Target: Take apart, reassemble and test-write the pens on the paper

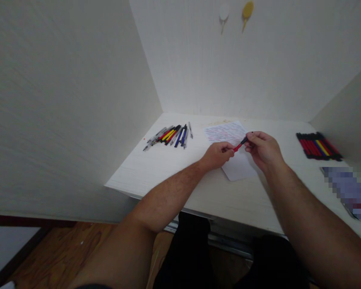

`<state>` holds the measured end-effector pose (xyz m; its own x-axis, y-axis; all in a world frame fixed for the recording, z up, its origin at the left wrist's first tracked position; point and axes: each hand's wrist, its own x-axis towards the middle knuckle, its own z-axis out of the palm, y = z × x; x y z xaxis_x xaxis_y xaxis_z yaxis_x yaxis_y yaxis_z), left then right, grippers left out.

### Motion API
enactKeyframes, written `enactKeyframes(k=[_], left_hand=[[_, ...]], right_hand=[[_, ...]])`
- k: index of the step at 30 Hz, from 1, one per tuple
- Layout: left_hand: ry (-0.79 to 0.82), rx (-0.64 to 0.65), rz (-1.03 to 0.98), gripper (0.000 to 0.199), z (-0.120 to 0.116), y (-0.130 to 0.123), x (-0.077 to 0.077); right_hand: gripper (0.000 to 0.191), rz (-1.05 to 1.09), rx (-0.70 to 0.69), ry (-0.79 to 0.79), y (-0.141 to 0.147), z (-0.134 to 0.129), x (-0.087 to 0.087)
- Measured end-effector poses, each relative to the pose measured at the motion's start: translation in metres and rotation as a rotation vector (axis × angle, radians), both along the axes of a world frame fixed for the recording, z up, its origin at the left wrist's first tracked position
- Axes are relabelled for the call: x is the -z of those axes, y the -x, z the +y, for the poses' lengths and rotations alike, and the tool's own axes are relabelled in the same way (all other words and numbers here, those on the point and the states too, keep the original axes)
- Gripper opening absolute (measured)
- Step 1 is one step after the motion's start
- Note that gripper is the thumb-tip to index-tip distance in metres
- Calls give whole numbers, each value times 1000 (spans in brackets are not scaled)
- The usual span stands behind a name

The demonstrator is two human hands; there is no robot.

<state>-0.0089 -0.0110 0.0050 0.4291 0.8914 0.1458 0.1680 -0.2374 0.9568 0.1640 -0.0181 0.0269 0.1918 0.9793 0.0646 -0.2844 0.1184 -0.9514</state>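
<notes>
A red and black pen (240,145) is held between both hands above a sheet of paper. My left hand (218,155) pinches its red end, fingers closed. The black end is gripped in the closed fingers of my right hand (264,149). Beneath the hands lies the white paper (239,167); its far part is covered with rows of coloured pen strokes (224,132). To the left is a loose pile of pens (170,135), some clear, others red, yellow or blue. On the right, red, blue and yellow pens (319,146) with black ends lie side by side in a row.
The white desk (156,172) is closed in by a left panel (78,100), a back wall (228,76) and a right panel (349,104). A pixelated flat object (350,192) lies near the right edge. Two round hooks are on the back wall.
</notes>
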Motion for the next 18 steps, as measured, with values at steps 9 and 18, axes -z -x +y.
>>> enactKeyframes(k=[9, 18], left_hand=[[194, 116, -121, 16, -2, 2, -11], [113, 24, -54, 21, 0, -1, -13]], right_hand=[[13, 71, -79, 2, 2, -4, -11], [32, 89, -43, 12, 1, 4, -4]])
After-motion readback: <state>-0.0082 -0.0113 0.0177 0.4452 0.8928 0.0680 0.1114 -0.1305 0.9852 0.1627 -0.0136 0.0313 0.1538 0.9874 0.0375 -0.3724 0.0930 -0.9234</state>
